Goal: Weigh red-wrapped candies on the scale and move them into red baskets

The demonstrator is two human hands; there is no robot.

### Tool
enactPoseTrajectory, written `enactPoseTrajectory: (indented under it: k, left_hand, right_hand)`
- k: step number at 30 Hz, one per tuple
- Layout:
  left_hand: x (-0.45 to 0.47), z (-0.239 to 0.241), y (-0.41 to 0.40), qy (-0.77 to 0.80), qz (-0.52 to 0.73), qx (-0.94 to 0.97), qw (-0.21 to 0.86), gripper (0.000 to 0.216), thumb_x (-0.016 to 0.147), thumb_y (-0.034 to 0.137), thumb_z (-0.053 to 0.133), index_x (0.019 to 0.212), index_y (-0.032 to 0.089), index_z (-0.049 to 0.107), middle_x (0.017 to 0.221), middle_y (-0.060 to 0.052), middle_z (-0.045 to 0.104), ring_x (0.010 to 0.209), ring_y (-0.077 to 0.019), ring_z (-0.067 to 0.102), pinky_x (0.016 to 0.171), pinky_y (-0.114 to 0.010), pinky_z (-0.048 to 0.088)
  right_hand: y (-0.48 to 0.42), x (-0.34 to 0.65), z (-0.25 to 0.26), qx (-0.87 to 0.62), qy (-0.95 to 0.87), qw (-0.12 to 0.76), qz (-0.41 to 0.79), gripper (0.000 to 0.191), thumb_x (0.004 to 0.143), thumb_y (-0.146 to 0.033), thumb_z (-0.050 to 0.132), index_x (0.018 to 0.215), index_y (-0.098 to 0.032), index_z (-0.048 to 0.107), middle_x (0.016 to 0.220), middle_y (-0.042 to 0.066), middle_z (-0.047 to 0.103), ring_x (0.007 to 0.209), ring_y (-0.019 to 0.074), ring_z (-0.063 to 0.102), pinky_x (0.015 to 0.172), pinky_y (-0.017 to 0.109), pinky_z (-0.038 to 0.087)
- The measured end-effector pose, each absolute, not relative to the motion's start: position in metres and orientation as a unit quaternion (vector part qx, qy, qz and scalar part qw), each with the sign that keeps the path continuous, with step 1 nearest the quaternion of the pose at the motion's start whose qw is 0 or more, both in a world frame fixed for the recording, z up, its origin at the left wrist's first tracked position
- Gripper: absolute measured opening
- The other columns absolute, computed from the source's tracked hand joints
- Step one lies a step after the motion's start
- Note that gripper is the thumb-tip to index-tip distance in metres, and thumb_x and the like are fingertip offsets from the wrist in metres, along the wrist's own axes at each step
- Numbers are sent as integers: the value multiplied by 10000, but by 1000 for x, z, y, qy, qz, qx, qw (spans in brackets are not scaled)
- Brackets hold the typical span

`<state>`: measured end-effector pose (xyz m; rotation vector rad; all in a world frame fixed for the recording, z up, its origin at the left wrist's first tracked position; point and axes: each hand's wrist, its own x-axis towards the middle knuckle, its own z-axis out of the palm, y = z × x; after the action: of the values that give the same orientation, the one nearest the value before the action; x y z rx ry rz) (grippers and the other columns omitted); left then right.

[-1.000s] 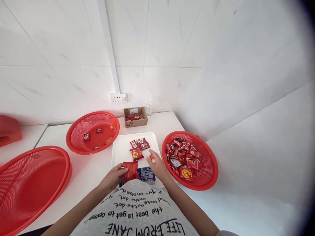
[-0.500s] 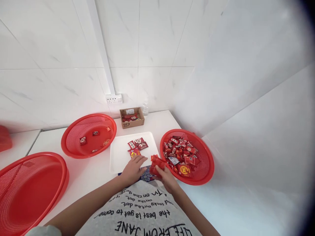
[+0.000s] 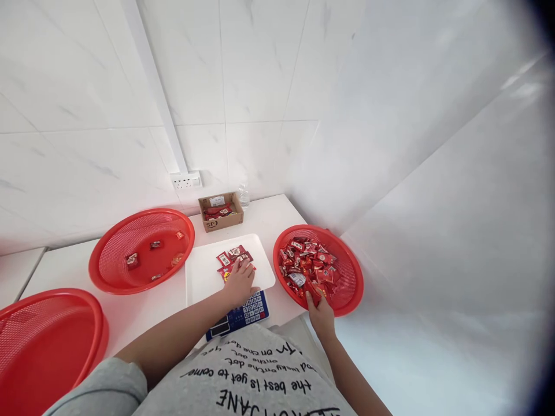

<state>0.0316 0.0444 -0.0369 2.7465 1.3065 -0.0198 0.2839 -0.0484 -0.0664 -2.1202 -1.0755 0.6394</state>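
My left hand (image 3: 238,282) rests on the white tray (image 3: 203,277) of a scale, its fingers laid over a few red snack packets (image 3: 229,256) there. My right hand (image 3: 319,312) reaches over the near rim of the right red basket (image 3: 347,260), pinching a red packet (image 3: 313,292) among the several red packets piled inside. The scale's blue keypad (image 3: 243,315) shows below the tray, close to my body.
A second red basket (image 3: 104,271) at the middle left holds a few small packets. A third red basket (image 3: 43,346) sits at the near left. A small cardboard box (image 3: 220,212) with red packets and a clear bottle (image 3: 243,195) stand by the wall under a socket (image 3: 186,180).
My right hand carried the red packet from beside the tray to the right basket. My left hand slid farther up the tray onto the packets. The view turned right.
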Motion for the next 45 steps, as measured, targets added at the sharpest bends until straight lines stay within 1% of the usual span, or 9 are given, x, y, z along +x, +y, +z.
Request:
enactPoseTrajectory:
  k: [4,10,17,23,27,31,39,43,45]
  left_hand:
    - [23,-35,51,463,28,885,50,467,860,459,450,1180,142,574,1339,-157,489,1327,-293,309,1097,-505,174]
    - [17,-45,68,522,37,847,90,663,816,560,453,1374,209,383,1503,-134,239,1387,-346,111,1071,-602,55]
    - [7,-54,69,522,51,847,91,505,882,470,373,1311,223,473,1459,-114,346,1362,-333,209,1067,-573,135]
    - [-9,-53,60,508,70,856,62,448,874,469,400,1232,237,539,1387,-106,442,1311,-331,299,1052,-563,197]
    - [-17,-49,54,501,86,858,72,516,869,504,395,1299,229,474,1396,-111,430,1320,-305,304,1074,-536,188]
    - [-30,-46,44,535,125,832,77,556,883,496,365,1363,215,397,1453,-110,353,1366,-294,222,1098,-524,148]
    - [-131,-27,35,778,138,613,8,559,891,415,342,1382,148,354,1493,-161,251,1393,-319,111,1087,-565,77]
    - [-211,-20,27,898,121,422,24,770,790,469,492,1414,99,236,1508,-224,130,1379,-397,38,1045,-625,83]
    - [-247,-22,20,925,164,330,91,926,719,499,548,1419,55,135,1473,-302,136,1341,-474,112,983,-657,201]
  right_hand:
    - [-47,281,-67,-814,-450,273,246,588,802,-547,367,1196,-155,559,982,115,682,916,267,629,779,355,455]
    - [-46,281,-65,-819,-459,242,244,596,820,-539,344,1225,-144,530,979,122,680,925,273,629,788,369,455]
    - [-46,281,-64,-811,-462,259,248,601,816,-538,363,1237,-140,522,1035,132,671,972,287,616,818,388,452]
    - [-45,280,-64,-827,-468,194,243,602,841,-516,322,1266,-124,491,1072,148,655,1000,289,608,814,379,446]
    - [-46,280,-65,-832,-472,175,234,584,845,-515,315,1256,-143,498,1032,130,671,953,281,626,777,361,453]
    - [-46,278,-63,-834,-470,171,233,587,844,-527,304,1255,-154,495,1047,126,668,944,273,629,768,353,454]
    - [-43,277,-63,-848,-465,117,228,598,851,-525,277,1281,-154,463,1018,142,669,917,290,633,744,371,452]
    - [-43,276,-62,-848,-465,118,224,590,850,-520,279,1280,-160,463,1029,139,666,923,283,630,749,371,453]
    - [-44,275,-61,-848,-464,122,224,591,846,-515,293,1280,-151,462,1040,144,663,931,285,627,758,372,452]
